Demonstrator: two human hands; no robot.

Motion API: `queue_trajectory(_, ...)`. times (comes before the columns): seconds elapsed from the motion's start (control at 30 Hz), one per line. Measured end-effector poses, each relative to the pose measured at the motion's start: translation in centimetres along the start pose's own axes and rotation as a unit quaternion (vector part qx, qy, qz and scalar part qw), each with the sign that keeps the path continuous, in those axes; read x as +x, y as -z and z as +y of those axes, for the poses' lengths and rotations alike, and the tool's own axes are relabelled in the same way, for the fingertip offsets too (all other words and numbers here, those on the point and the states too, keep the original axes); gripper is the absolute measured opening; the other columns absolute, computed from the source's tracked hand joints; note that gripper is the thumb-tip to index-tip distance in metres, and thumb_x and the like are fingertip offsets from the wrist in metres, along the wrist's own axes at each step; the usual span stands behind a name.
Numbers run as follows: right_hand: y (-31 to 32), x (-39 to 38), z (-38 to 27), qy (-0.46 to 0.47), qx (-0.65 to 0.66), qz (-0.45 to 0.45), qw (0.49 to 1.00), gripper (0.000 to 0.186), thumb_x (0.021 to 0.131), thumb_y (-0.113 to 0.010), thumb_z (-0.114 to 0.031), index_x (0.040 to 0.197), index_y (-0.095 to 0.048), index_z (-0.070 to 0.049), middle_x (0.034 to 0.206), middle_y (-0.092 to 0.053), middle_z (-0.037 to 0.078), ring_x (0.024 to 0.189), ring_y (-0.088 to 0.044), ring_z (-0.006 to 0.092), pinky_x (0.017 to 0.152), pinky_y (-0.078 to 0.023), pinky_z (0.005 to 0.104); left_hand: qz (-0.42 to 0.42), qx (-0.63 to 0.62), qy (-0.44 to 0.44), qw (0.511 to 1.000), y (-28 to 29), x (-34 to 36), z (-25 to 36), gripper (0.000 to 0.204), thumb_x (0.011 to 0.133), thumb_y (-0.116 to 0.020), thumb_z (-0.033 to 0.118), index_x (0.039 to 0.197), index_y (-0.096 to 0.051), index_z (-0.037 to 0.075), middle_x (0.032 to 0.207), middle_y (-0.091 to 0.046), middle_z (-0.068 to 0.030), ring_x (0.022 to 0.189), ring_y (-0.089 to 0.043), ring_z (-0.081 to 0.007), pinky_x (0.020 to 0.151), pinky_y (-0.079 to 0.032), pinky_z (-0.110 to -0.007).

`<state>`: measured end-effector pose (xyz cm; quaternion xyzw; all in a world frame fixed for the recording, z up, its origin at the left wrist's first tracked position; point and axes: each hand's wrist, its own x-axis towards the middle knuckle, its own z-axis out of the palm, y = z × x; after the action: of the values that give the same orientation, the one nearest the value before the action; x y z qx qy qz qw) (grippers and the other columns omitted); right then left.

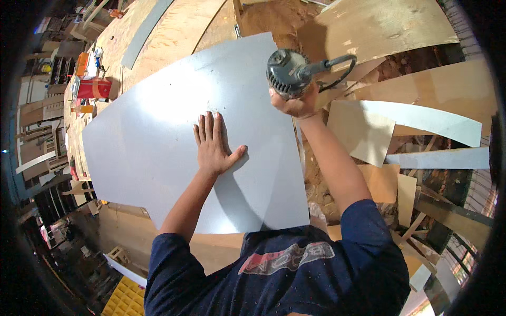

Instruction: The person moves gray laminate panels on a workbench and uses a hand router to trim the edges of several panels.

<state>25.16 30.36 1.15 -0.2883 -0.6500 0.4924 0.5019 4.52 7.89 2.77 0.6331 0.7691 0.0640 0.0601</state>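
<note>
Plywood bench supports a grey panel at centre; left hand lies flat on it, fingers slightly spread; right hand clasps a power tool, one o'clock; likely edge work, needing steady guidance next.

Clock centred on panel, which lies on workbench. Left hand on panel, near centre. Power tool in right hand, 2 o'clock edge. Curved strip on bench, 11; box, 10. Offcuts, 3. Gridded tray, 7, below bench.
</note>
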Motion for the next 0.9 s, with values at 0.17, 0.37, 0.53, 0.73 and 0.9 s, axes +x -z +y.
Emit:
queue_trajectory(0.17,0.3,-0.6,2.4,-0.074,0.099,-0.043,0.991,0.077,0.070,-0.090,-0.039,0.131,-0.059,-0.002,0.122,-0.072,0.008,0.109,-0.071,0.0198,0.096,-0.058,0.0367,0.110,-0.084,0.000,0.990,-1.0,9.6,-3.5,0.094,0.092,-0.074,0.053,0.160,-0.036,0.001,0.165,-0.038,-0.0251,0.155,-0.032,-0.0436,0.128,-0.022,-0.057)
queue_trajectory(0.37,0.6,-1.3,2.9,-0.074,0.020,-0.018,0.997,0.075,0.069,-0.089,-0.041,0.126,-0.061,-0.002,0.118,-0.073,0.006,0.103,-0.071,0.0197,0.094,-0.058,0.0362,0.129,-0.115,0.036,0.984,-0.6,19.5,-2.2,0.057,0.098,-0.071,0.050,0.117,-0.065,-0.004,0.122,-0.062,-0.0229,0.119,-0.056,-0.0413,0.103,-0.047,-0.051)
queue_trajectory(0.53,1.8,-3.7,0.7,-0.265,0.243,-0.004,0.933,0.078,0.063,-0.097,-0.045,0.121,-0.066,-0.003,0.117,-0.073,0.009,0.104,-0.070,0.0203,0.092,-0.058,0.0383,0.139,-0.097,0.039,0.985,-0.9,17.9,-0.4,0.055,0.098,-0.071,0.051,0.113,-0.066,-0.002,0.116,-0.061,-0.0218,0.114,-0.056,-0.0408,0.101,-0.047,-0.051)
queue_trajectory(0.73,3.0,-12.1,0.4,-0.342,0.413,0.068,0.841,0.075,0.070,-0.095,-0.045,0.125,-0.064,-0.003,0.119,-0.073,0.011,0.107,-0.072,0.0232,0.093,-0.060,0.0408,0.147,-0.101,0.028,0.984,-1.7,15.8,2.3,0.053,0.097,-0.073,0.050,0.111,-0.066,0.000,0.113,-0.062,-0.0204,0.111,-0.057,-0.0395,0.098,-0.049,-0.049)
queue_trajectory(0.9,3.2,-16.7,-1.8,-0.064,0.120,0.050,0.989,0.056,0.088,-0.084,-0.039,0.128,-0.062,-0.006,0.112,-0.074,0.014,0.102,-0.075,0.0301,0.090,-0.061,0.0414,0.162,-0.089,0.026,0.982,-1.7,15.5,1.9,0.050,0.098,-0.072,0.049,0.111,-0.065,0.000,0.112,-0.063,-0.0187,0.109,-0.059,-0.0394,0.097,-0.050,-0.049)
